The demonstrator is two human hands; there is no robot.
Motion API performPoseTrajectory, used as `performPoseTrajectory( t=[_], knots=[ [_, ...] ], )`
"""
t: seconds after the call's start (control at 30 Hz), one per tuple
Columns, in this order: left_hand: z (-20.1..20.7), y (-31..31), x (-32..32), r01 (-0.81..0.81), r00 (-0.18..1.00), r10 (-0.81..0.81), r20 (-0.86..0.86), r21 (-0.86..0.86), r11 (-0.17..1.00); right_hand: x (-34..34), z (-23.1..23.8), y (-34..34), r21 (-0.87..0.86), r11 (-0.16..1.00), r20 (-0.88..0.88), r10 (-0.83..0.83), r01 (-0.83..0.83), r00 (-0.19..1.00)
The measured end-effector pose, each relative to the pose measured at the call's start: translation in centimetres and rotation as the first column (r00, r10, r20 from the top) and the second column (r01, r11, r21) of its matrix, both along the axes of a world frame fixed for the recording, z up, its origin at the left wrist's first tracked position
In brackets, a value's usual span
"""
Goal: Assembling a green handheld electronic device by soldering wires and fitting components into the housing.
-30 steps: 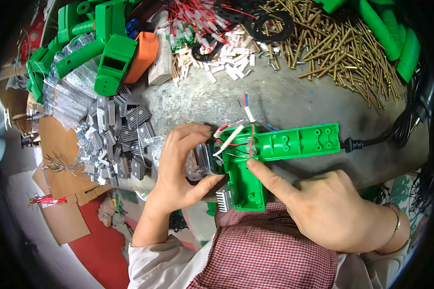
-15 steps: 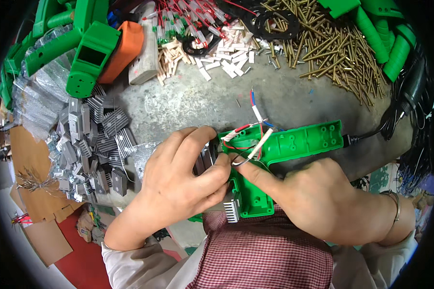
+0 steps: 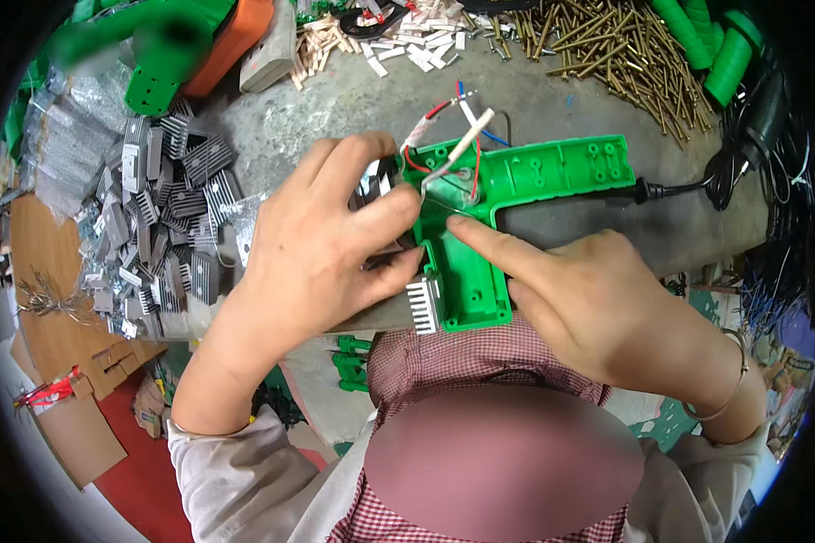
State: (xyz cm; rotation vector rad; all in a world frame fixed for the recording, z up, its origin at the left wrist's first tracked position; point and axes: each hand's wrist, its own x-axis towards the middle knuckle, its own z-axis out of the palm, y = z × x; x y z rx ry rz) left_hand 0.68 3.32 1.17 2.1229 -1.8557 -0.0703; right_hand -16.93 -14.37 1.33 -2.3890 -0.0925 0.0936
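Note:
A green plastic housing half (image 3: 552,172) lies open side up near the table's front edge, its handle part pointing right. My left hand (image 3: 321,226) closes round a black and silver part (image 3: 376,181) at the housing's left end; the fingers hide much of it. My right hand (image 3: 589,290) stretches its index finger into the housing, the tip by a thin wire; its other fingers are curled and hold nothing visible. A white-sleeved wire (image 3: 471,136) and red and blue wires (image 3: 462,90) rise from the housing. A finned metal heat sink (image 3: 423,303) sits at its lower left edge.
Grey finned heat sinks (image 3: 163,208) are heaped at left, beside bubble wrap (image 3: 72,154). Long brass-coloured screws (image 3: 616,63) and small white sleeves (image 3: 417,50) lie at the back. A black cord (image 3: 675,188) runs from the handle to coiled cables (image 3: 761,154) at right.
The housing, both hands and the table sit higher in the picture, as the view has tilted down. My right index fingertip has drawn back slightly from my left fingers and the dark wire.

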Motion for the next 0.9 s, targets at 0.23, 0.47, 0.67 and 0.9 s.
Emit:
performPoseTrajectory(
  t=[0.23,0.47,0.67,0.9],
  knots=[
    [0.2,0.8,-0.2,-0.024,1.0,0.024,0.006,0.016,1.0,-1.6,2.5,0.9,0.75,0.517,-0.548,0.135,0.413,0.826],
    [0.3,0.8,-0.1,-0.041,0.999,0.042,-0.01,0.024,0.999,-3.7,-0.1,6.3,0.876,0.19,-0.477,0.199,0.444,0.856],
    [1.6,1.3,0.1,-0.022,0.987,-0.033,-0.156,-0.341,0.94,-3.1,-0.2,4.5,0.837,0.319,-0.532,0.281,0.445,0.799],
    [-1.8,3.3,-8.1,0.062,0.998,-0.065,0.002,-0.356,0.933,-2.7,-0.3,4.8,0.776,0.519,-0.495,0.152,0.357,0.855]
  ],
)
